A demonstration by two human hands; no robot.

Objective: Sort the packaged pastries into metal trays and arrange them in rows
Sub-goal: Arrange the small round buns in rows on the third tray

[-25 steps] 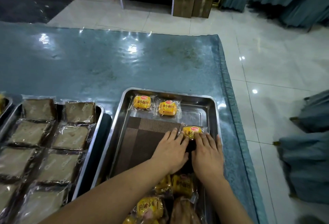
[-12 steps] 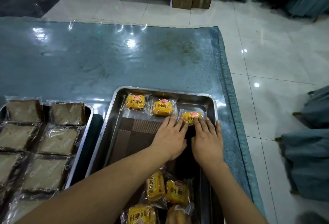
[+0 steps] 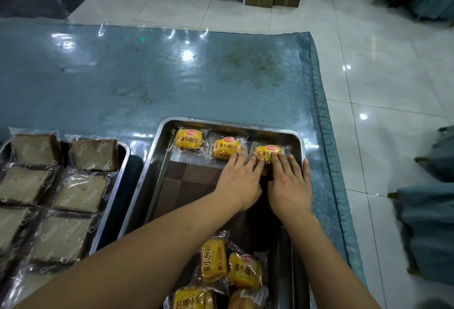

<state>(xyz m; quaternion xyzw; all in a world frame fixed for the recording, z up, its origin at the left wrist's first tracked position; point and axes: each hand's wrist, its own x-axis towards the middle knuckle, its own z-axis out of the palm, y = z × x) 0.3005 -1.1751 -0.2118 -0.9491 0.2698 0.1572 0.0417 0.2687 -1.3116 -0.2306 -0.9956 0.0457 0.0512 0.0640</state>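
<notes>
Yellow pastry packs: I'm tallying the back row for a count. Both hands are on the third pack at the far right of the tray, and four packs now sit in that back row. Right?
Not quite. The head view shows three yellow packs in the back row of the metal tray, not four: one, a second, and the third pack, which the left hand and right hand touch with straight fingers at the far right.

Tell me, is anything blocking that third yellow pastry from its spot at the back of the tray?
Nothing visible. The third pastry already lies beside the second pastry near the tray's far wall, with both hands' fingertips resting on it.
</notes>
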